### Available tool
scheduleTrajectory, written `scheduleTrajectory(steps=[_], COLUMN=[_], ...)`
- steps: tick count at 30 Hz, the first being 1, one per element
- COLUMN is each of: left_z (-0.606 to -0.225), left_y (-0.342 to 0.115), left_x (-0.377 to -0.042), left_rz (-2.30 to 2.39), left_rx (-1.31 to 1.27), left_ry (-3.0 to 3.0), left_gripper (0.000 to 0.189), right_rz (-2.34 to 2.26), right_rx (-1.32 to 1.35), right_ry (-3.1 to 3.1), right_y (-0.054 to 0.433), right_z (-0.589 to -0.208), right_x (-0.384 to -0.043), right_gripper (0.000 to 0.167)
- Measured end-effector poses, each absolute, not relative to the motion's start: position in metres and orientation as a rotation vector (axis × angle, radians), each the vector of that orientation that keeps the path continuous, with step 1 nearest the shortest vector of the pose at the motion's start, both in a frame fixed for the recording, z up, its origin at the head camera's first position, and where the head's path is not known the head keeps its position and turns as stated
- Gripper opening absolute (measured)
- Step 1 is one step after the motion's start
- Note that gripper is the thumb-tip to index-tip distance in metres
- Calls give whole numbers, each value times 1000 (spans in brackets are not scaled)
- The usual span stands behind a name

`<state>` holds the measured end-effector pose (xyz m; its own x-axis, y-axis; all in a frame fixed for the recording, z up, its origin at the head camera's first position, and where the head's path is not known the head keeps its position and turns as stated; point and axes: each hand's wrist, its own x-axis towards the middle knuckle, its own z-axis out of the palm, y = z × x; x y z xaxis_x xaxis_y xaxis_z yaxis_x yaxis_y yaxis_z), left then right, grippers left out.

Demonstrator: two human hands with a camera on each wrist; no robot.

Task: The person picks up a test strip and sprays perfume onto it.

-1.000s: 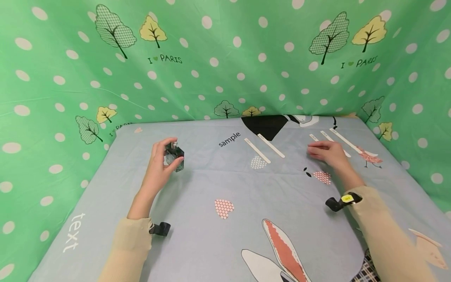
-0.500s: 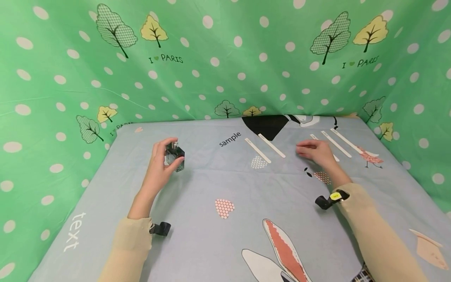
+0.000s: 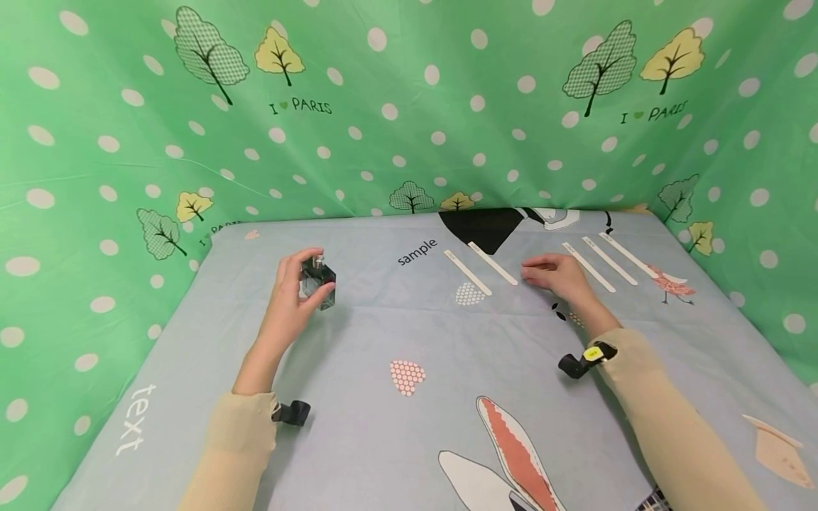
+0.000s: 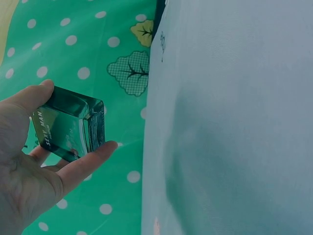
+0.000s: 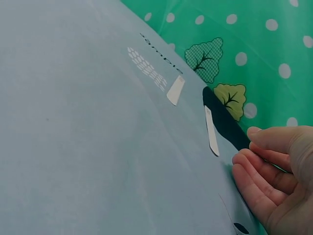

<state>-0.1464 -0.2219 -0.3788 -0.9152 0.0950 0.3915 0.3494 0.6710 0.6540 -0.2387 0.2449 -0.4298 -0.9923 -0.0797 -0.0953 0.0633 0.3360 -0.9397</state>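
My left hand (image 3: 287,301) grips a dark, clear glass perfume bottle (image 3: 326,282) between thumb and fingers, raised over the cloth at the left. In the left wrist view the bottle (image 4: 71,122) shows the lettering "SEXY MAN" on its side. My right hand (image 3: 562,280) hovers just right of a pair of white paper test strips, the nearer strip (image 3: 493,265) and the farther strip (image 3: 468,273). Nothing shows between the thumb and loosely bent fingers of the right hand (image 5: 274,176) in the right wrist view.
Three more white strips lie side by side at the right, the leftmost strip (image 3: 589,268) closest to the right hand. A grey-blue printed cloth (image 3: 358,341) covers the table. Green dotted fabric (image 3: 409,92) hangs behind and at both sides.
My right hand has moved left, away from the three right-hand strips and towards the pair in the middle, uncovering the strips behind it. The left hand and perfume bottle stay nearly still.
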Motion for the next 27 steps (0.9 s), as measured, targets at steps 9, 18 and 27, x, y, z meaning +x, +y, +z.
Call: scheduleTrajectory(steps=[9,18,27], left_z=[-378,-379,-379], left_y=[-221,-219,-218], left_x=[-147,-148,-148], left_rz=[-1120,-1119,-1133], left_rx=[-361,-359,-358], left_ry=[-2557,-2565,-2566], left_gripper=[58,57,56], right_rz=[-1601,-1442,-1334], right_rx=[-60,-60,-43], right_ry=[2603,2737,2808], right_y=[238,234,229], right_z=[-432,-434,-437], right_x=[-236,-236,-238], right_gripper=[37,36,33])
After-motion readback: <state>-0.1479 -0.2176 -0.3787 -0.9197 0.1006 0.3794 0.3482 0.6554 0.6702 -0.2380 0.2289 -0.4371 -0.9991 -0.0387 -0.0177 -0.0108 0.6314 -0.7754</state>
